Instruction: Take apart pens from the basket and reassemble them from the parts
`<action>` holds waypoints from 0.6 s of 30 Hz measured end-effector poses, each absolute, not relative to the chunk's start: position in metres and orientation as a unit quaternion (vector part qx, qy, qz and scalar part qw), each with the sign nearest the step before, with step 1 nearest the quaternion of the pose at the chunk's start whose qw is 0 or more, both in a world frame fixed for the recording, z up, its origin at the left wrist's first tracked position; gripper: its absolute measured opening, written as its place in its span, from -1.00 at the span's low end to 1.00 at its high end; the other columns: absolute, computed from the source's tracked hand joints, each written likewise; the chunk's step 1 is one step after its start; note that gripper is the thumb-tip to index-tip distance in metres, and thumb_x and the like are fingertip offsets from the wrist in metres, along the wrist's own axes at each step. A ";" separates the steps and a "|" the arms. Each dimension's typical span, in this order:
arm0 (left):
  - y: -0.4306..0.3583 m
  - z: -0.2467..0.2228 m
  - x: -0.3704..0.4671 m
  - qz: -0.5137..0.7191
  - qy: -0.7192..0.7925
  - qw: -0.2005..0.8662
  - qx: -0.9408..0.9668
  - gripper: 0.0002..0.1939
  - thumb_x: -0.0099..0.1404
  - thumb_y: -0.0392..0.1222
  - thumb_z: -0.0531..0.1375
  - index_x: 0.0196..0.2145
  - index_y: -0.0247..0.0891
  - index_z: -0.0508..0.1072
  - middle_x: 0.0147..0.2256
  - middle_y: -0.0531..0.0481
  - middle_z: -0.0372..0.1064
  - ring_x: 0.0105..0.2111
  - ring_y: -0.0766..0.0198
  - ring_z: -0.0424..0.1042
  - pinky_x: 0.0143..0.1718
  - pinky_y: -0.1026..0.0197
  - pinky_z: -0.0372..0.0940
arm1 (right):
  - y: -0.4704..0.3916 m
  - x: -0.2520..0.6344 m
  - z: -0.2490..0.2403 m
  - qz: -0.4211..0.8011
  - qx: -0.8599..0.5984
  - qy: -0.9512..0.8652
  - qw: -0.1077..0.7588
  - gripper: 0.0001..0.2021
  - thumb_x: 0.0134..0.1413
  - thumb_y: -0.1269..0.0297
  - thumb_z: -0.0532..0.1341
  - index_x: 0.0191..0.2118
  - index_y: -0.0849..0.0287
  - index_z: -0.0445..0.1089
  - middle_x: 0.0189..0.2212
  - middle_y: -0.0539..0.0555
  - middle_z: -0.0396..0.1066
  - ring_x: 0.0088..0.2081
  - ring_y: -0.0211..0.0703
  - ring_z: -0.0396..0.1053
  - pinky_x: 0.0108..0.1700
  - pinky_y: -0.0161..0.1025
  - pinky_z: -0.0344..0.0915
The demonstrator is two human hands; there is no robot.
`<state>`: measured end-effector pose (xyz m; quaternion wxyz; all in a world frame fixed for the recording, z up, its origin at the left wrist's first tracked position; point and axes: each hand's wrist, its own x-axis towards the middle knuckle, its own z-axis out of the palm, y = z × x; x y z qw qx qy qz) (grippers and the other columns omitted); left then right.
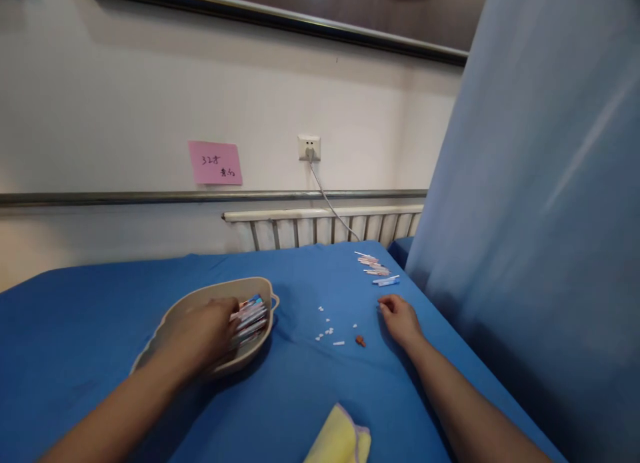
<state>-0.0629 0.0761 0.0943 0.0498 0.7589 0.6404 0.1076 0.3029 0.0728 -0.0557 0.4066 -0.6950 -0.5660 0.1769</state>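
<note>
My left hand point(213, 330) is inside a beige basket point(200, 293) at the left, its fingers closed at a pile of thin stick-like packets point(251, 320); which piece it grips, if any, is hidden. On the blue sheet to the right rests my right hand point(400, 318), fingers curled and pinched together, and what they hold is too small to make out. Just beyond it lie a row of pale thin sticks point(373, 264) and blue-tipped ones point(387, 281). Small white bits point(329, 330) and a reddish-brown piece point(361, 341) lie between the hands.
A folded yellow cloth point(337, 440) lies at the near edge. Behind the blue sheet point(300, 383) stands a white bed rail point(320, 214), with a cord running up to a wall socket point(309, 148). A blue curtain point(540, 203) hangs along the right side.
</note>
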 end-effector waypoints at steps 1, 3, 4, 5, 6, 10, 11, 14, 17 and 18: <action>0.070 0.095 -0.049 0.117 0.622 0.021 0.774 -0.73 0.17 -0.10 0.08 -0.28 -0.29 0.47 -0.36 -0.22 0.43 -0.33 -0.05 0.36 -0.29 0.10 0.09 | 0.077 0.311 -0.056 0.154 -0.716 -0.550 0.401 -0.72 0.07 0.29 0.03 -0.16 0.24 0.38 -0.17 0.24 0.41 -0.15 0.01 0.38 -0.07 -0.10 0.25; 0.052 0.089 -0.015 0.189 0.535 0.032 0.823 -0.74 0.22 -0.14 0.07 -0.18 -0.23 0.43 -0.23 -0.18 0.42 -0.23 0.00 0.35 -0.20 0.11 0.11 | 0.085 0.325 -0.056 0.114 -0.752 -0.522 0.386 -0.65 0.07 0.33 -0.01 -0.06 0.31 0.34 -0.08 0.33 0.35 -0.05 0.09 0.32 0.01 -0.05 0.18; 0.043 0.082 0.004 0.219 0.494 0.054 0.839 -0.78 0.22 -0.16 0.08 -0.21 -0.20 0.44 -0.23 -0.16 0.42 -0.22 0.01 0.35 -0.17 0.11 0.10 | 0.089 0.330 -0.055 0.096 -0.764 -0.514 0.377 -0.62 0.07 0.35 -0.01 -0.01 0.33 0.31 -0.03 0.35 0.31 0.01 0.11 0.27 0.05 -0.03 0.14; 0.035 0.073 0.022 0.243 0.453 0.087 0.854 -0.81 0.23 -0.17 0.09 -0.22 -0.18 0.43 -0.23 -0.15 0.42 -0.21 0.03 0.34 -0.15 0.12 0.11 | 0.094 0.335 -0.055 0.081 -0.772 -0.512 0.367 -0.59 0.06 0.37 0.00 0.03 0.33 0.29 0.03 0.35 0.26 0.08 0.12 0.21 0.09 -0.04 0.08; 0.028 0.063 0.039 0.255 0.412 0.119 0.867 -0.82 0.24 -0.18 0.08 -0.22 -0.17 0.43 -0.25 -0.13 0.42 -0.22 0.06 0.34 -0.15 0.13 0.12 | 0.099 0.338 -0.055 0.067 -0.777 -0.515 0.356 -0.57 0.05 0.38 0.01 0.07 0.31 0.26 0.10 0.33 0.20 0.13 0.13 0.13 0.12 -0.04 0.04; 0.022 0.016 0.080 0.250 0.347 0.185 0.885 -0.84 0.27 -0.29 0.03 -0.30 -0.18 0.41 -0.31 -0.08 0.40 -0.26 0.14 0.33 -0.17 0.15 0.16 | 0.116 0.343 -0.053 0.042 -0.777 -0.549 0.305 -0.49 0.03 0.41 0.06 0.16 0.16 0.19 0.21 0.16 0.08 0.20 0.11 0.01 0.12 -0.05 0.01; 0.025 0.007 0.083 0.244 0.338 0.191 0.889 -0.83 0.28 -0.30 0.01 -0.31 -0.19 0.40 -0.31 -0.06 0.39 -0.26 0.16 0.33 -0.16 0.15 0.17 | 0.120 0.342 -0.053 0.041 -0.774 -0.561 0.292 -0.49 0.04 0.42 0.06 0.16 0.12 0.19 0.20 0.12 0.11 0.19 0.08 0.03 0.11 -0.05 0.01; 0.034 -0.008 0.083 0.231 0.326 0.197 0.896 -0.82 0.28 -0.33 -0.01 -0.32 -0.20 0.38 -0.31 -0.05 0.38 -0.25 0.18 0.33 -0.15 0.15 0.18 | 0.125 0.341 -0.053 0.038 -0.765 -0.590 0.257 -0.52 0.06 0.44 0.03 0.13 -0.01 0.21 0.14 0.04 0.20 0.14 0.00 0.10 0.10 -0.06 0.00; 0.039 -0.008 0.079 0.235 0.312 0.217 0.894 -0.81 0.28 -0.35 -0.01 -0.32 -0.21 0.38 -0.29 -0.04 0.40 -0.23 0.19 0.33 -0.15 0.17 0.19 | 0.125 0.340 -0.053 0.032 -0.762 -0.601 0.238 -0.56 0.06 0.43 0.03 0.07 -0.02 0.27 0.11 0.04 0.24 0.10 0.02 0.15 0.06 -0.05 0.02; 0.039 -0.007 0.078 0.237 0.306 0.228 0.893 -0.81 0.28 -0.35 -0.01 -0.31 -0.20 0.38 -0.28 -0.04 0.40 -0.22 0.19 0.33 -0.14 0.17 0.19 | 0.125 0.340 -0.053 0.030 -0.762 -0.602 0.235 -0.58 0.06 0.43 0.03 0.05 0.00 0.28 0.09 0.05 0.25 0.08 0.02 0.16 0.04 -0.05 0.03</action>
